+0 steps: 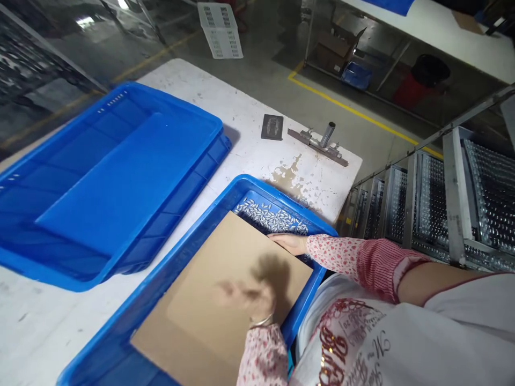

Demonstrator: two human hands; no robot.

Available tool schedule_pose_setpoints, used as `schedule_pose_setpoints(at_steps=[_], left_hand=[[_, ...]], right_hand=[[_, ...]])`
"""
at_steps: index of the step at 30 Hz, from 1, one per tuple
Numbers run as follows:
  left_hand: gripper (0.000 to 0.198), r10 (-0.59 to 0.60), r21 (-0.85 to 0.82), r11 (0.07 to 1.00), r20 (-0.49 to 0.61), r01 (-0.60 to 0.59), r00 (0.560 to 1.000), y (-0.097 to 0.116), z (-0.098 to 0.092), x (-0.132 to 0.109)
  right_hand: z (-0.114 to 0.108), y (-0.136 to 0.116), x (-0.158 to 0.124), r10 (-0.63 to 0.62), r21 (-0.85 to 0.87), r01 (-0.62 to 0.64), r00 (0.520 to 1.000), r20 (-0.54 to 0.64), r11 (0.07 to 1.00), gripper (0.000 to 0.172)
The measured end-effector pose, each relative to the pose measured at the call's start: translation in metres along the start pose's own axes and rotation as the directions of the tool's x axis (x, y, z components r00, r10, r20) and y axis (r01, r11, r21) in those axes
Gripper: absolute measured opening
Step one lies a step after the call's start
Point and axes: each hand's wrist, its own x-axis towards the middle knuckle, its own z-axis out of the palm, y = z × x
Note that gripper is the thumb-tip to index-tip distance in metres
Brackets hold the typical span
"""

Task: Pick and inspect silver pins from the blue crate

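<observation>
White table (245,153): chipped top ahead of you, a metal rack (454,209) beyond its right side, a wide blue bin (120,161) at left.
Cardboard sheet (213,257): lies in the nearer blue tray (148,297), long axis running near left to far right; small silver pieces (267,217) show past its far right edge.
Nearer hand to that edge: your right hand (290,243), right at it; your left hand (253,300) is over the board's middle.
Right hand pose: fingers extended and together, arm reaching in from the right; you cannot tell whether it grips the board.
Left hand pose: blurred above its shadow, forearm rising from the near side, nothing visible in it; finger spread can't be told.
</observation>
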Motion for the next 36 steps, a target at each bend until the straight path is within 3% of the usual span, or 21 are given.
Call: schedule_pose_setpoints(at_steps=[2,6,9,11,15,19,23,27,32,34,36], left_hand=[[0.063,0.073,0.023,0.997,0.07,-0.075,0.995,0.011,0.004,-0.009],[0.066,0.149,0.176,0.973,0.029,-0.152,0.988,0.029,-0.006,-0.009],[0.052,0.36,0.189,0.899,0.191,-0.394,0.913,0.033,-0.018,0.005],[0.046,0.419,0.187,0.857,0.288,-0.479,0.861,0.035,-0.021,0.015],[0.032,0.39,0.201,0.862,0.325,-0.466,0.862,0.04,-0.023,0.033],[0.024,0.373,0.184,0.88,0.303,-0.438,0.877,0.047,-0.033,0.039],[0.022,0.355,0.164,0.903,0.239,-0.398,0.904,0.051,-0.046,0.032],[0.022,0.364,0.166,0.903,0.202,-0.398,0.909,0.052,-0.052,0.026],[0.02,0.362,0.16,0.906,0.191,-0.393,0.912,0.053,-0.054,0.027],[0.02,0.358,0.154,0.909,0.188,-0.387,0.915,0.053,-0.055,0.027],[0.02,0.359,0.146,0.91,0.187,-0.388,0.914,0.053,-0.056,0.026]], right_hand=[[0.001,0.0,0.0,0.018,-0.036,-0.02,0.999,-0.05,0.999,0.038],[0.002,0.0,-0.001,0.007,-0.225,-0.033,0.994,-0.113,0.974,0.032],[0.003,-0.001,-0.001,-0.011,-0.394,-0.029,0.995,-0.097,0.919,0.026],[0.005,-0.008,0.002,-0.033,-0.468,-0.015,0.995,-0.095,0.883,0.021],[0.007,-0.038,0.023,-0.204,-0.669,0.044,0.965,-0.163,0.742,0.014],[0.007,-0.069,0.057,-0.47,-0.852,0.012,0.838,-0.277,0.523,0.017],[0.007,-0.076,0.078,-0.577,-0.94,-0.101,0.766,-0.283,0.327,0.016],[0.008,-0.076,0.086,-0.586,-0.959,-0.197,0.761,-0.28,0.201,0.021],[0.017,-0.078,0.083,-0.548,-0.97,-0.221,0.801,-0.24,0.101,0.023],[0.025,-0.08,0.069,-0.548,-0.981,-0.175,0.815,-0.189,0.077,0.021],[0.03,-0.085,0.045,-0.573,-0.998,-0.015,0.818,-0.047,0.062,0.015]])
